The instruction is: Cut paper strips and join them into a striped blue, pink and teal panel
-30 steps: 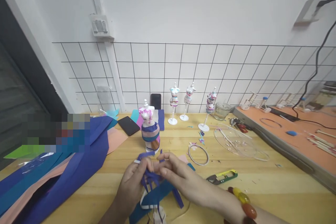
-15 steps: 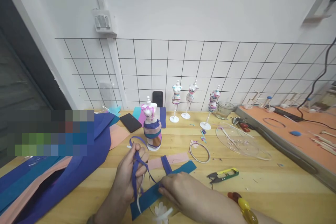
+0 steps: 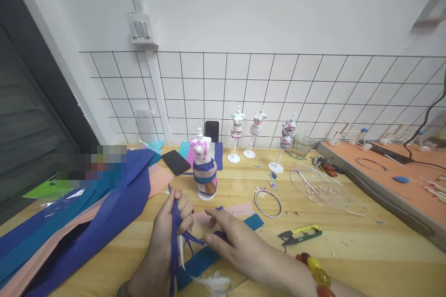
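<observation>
My left hand [image 3: 173, 220] is closed around several thin purple fabric strips [image 3: 174, 250] and a white strip [image 3: 181, 253], which hang below the fist. One purple end points out toward my right hand [image 3: 232, 236]. That hand hovers just right of the fist, its thumb and fingers apart; whether the thumb touches the strip end I cannot tell. Beneath lie a teal fabric strip [image 3: 198, 264] and a pink one [image 3: 239, 209], partly covered by the hand. Behind them stands a small white dress form [image 3: 202, 148] wrapped in purple, pink and teal bands.
Yellow-green thread snips [image 3: 301, 234] and a ring hoop [image 3: 268, 203] lie to the right. Farther back are three smaller dress forms [image 3: 237, 125], a glass bowl [image 3: 301, 147] and a clear oval tray [image 3: 327, 188]. Folded fabrics [image 3: 118, 209] fill the left, near a black tablet [image 3: 176, 162].
My right hand has lifted off the teal strip, and its fingers have spread. More purple strip is now gathered in my left fist, hanging lower. The view has shifted slightly left.
</observation>
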The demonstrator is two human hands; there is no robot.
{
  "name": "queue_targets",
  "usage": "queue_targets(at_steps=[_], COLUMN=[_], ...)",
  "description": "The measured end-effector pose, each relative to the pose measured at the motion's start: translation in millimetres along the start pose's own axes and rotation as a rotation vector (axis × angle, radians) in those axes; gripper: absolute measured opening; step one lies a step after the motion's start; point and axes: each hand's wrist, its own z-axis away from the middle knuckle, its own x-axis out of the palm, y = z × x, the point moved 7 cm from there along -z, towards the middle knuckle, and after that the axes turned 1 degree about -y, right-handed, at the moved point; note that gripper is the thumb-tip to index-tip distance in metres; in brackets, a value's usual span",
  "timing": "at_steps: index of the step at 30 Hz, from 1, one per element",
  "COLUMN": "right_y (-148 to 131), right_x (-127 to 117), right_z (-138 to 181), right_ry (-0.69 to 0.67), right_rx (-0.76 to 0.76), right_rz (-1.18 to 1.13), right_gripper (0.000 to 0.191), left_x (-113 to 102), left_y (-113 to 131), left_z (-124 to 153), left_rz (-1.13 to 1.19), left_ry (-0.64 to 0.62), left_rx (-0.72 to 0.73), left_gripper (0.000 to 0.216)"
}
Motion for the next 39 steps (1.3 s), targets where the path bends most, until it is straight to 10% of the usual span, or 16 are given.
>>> queue_targets(at_steps=[4,8,17,23,32,39], right_y=[3,-10,-28,-3,-8,-11], right_x=[52,69,-32,-38,-18,-3], right_z=[-13,-15,-17,-31,-11,-8], right_ry=[-0.312,-0.371,-0.081,0.002,0.025,-0.095], right_rx=[0.159,0.088,-0.089,-0.154,-0.155,-0.179], right_rz=[-0.611,-0.496,0.171,0.110,0.328,0.507], right_gripper=[0.066,0.017,0.030,0.029,0.033,0.029], left_x=[0,0,-12,-7,-18,-10], left_y=[8,17,-25,-47,-5,-19], left_z=[4,9,1,17,-11,-8], left_rz=[-0.189,-0.475,-1.122,-0.935,-0.623,-0.493], left_ry=[0.043,0.089,-0.085,-0.254,0.100,0.014], left_rx=[0.179,0.367,-0.041,-0.326,0.259,-0.018], left_gripper=[0.031,0.035,0.060,0.067,0.045,0.047])
